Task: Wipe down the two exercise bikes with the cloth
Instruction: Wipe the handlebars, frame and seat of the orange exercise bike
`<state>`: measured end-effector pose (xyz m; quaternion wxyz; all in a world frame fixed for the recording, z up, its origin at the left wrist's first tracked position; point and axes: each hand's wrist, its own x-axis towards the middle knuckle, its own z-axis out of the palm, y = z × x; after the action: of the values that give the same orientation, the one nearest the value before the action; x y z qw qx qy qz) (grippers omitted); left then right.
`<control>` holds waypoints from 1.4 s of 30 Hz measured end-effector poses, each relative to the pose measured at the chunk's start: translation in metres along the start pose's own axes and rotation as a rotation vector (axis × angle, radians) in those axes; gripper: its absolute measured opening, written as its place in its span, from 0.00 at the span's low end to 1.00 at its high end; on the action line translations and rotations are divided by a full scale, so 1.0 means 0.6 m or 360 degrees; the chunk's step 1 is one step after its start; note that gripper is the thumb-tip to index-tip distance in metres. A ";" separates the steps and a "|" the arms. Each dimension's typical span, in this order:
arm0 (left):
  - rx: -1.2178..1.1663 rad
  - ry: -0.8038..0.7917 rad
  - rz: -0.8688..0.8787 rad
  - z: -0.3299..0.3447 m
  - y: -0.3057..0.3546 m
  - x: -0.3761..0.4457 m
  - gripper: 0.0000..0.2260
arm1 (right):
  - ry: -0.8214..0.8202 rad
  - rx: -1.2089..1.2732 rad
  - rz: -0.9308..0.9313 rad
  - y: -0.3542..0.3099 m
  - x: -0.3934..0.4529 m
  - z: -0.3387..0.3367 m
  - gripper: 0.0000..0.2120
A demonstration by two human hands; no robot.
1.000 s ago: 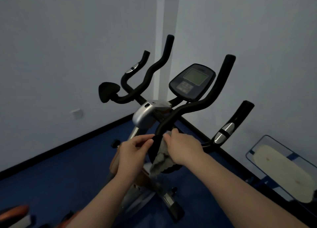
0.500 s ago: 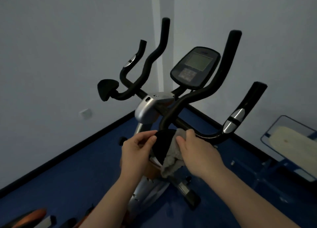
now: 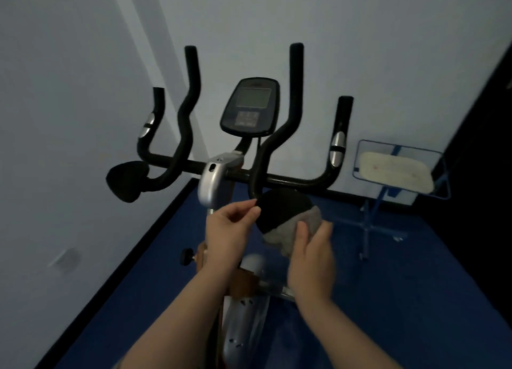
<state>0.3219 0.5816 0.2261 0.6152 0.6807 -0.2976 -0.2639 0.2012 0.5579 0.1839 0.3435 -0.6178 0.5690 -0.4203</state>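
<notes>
An exercise bike with black handlebars, a silver stem and a dark console stands in front of me. Its right black elbow pad is at the centre. My left hand pinches the pad's left edge with thumb and fingers. My right hand presses a grey cloth against the pad's lower right side, thumb on the cloth. The left elbow pad sits apart at the left. Only one bike is in view.
White walls meet in a corner behind the bike, with black skirting above a blue floor. A blue-framed stand holding a pale cushion is at the right. A dark surface fills the far right edge. A wall socket is at lower left.
My view has swung so the bike faces me squarely. My right hand has slid the cloth down round the pad's right side. My left hand keeps its pinch on the pad.
</notes>
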 end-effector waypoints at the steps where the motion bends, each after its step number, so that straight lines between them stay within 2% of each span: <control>1: 0.0016 0.0003 0.0026 0.001 -0.002 -0.002 0.06 | 0.0061 0.0167 0.0109 -0.002 -0.014 0.020 0.19; 5: 0.0075 -0.0051 0.0064 -0.006 -0.006 0.001 0.06 | 0.0214 0.0488 0.0344 -0.016 -0.015 0.053 0.13; 8: 0.0111 -0.0092 0.0047 -0.009 -0.005 0.011 0.07 | 0.0319 0.0491 0.0330 -0.018 -0.007 0.061 0.18; 11: 0.0097 -0.0125 0.0058 -0.012 -0.007 0.015 0.07 | 0.0237 0.0330 0.0301 -0.020 -0.010 0.062 0.13; 15: 0.0034 -0.0189 0.0030 -0.018 -0.008 0.022 0.06 | -0.0229 -0.0007 0.0086 0.014 0.008 -0.012 0.13; 17: -0.0027 -0.0170 0.0009 -0.015 -0.010 0.023 0.05 | -0.0198 -0.0005 -0.0055 0.015 0.012 -0.052 0.09; 19: -0.0085 -0.0159 -0.0013 -0.012 -0.012 0.021 0.05 | -0.0073 0.0123 -0.0207 0.000 0.017 -0.072 0.14; 21: -0.0131 -0.0162 -0.0051 -0.010 -0.012 0.019 0.05 | -0.0002 0.0113 -0.0456 -0.022 0.034 -0.075 0.14; 24: -0.0253 -0.0173 -0.0149 -0.011 -0.013 0.017 0.06 | -0.0037 -0.0244 -0.0794 -0.055 0.070 -0.059 0.08; 27: -0.0396 -0.0158 -0.0252 -0.007 -0.015 0.012 0.05 | 0.0040 -0.0759 -0.0941 -0.065 0.084 -0.037 0.09; 32: -0.0551 -0.0175 -0.0350 -0.003 -0.031 0.001 0.08 | 0.0025 -0.0950 -0.1253 -0.005 0.054 -0.040 0.11; 34: -0.0638 -0.0207 -0.0362 -0.007 -0.040 -0.003 0.08 | 0.0022 -0.0914 -0.1244 -0.018 0.067 -0.032 0.09; 37: -0.0774 -0.0305 -0.0386 -0.010 -0.051 -0.011 0.09 | 0.0082 -0.0795 -0.1070 -0.049 0.081 -0.007 0.05; 40: -0.0842 -0.0388 -0.0380 -0.014 -0.061 -0.014 0.12 | 0.0025 -0.0799 -0.1168 -0.021 0.056 -0.007 0.07; 42: -0.0852 -0.0419 -0.0369 -0.017 -0.065 -0.014 0.14 | -0.0057 -0.0854 -0.1277 0.008 0.038 -0.020 0.11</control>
<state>0.3266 0.5973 0.1880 0.6944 0.4839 -0.2151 -0.4871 0.1886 0.5355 0.1875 -0.0076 -0.8624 0.3683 -0.3473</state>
